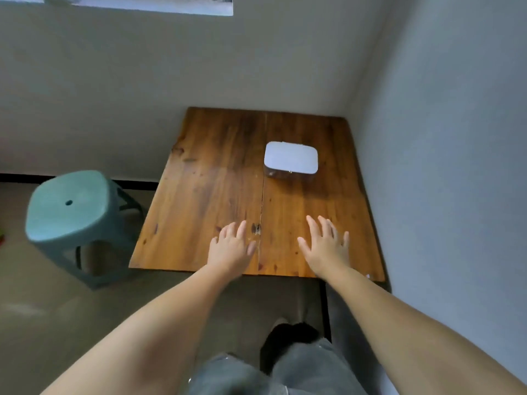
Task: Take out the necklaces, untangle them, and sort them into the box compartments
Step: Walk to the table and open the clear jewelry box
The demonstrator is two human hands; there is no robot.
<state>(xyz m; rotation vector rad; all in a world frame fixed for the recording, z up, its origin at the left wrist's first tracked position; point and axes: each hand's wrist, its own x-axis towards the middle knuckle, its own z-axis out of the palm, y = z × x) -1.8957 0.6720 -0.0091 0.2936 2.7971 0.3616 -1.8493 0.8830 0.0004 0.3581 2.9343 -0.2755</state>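
Observation:
A closed box with a white lid sits on the far right part of the wooden table. Its lid hides the inside, and no necklace shows anywhere. My left hand lies palm down near the table's front edge, fingers spread, holding nothing. My right hand rests flat the same way a little to the right, also bare. Both hands are well short of the box, on either side of the seam in the tabletop.
A teal plastic stool stands on the floor left of the table. Walls close in behind the table and along its right side. My legs and a dark shoe are below the table's front edge.

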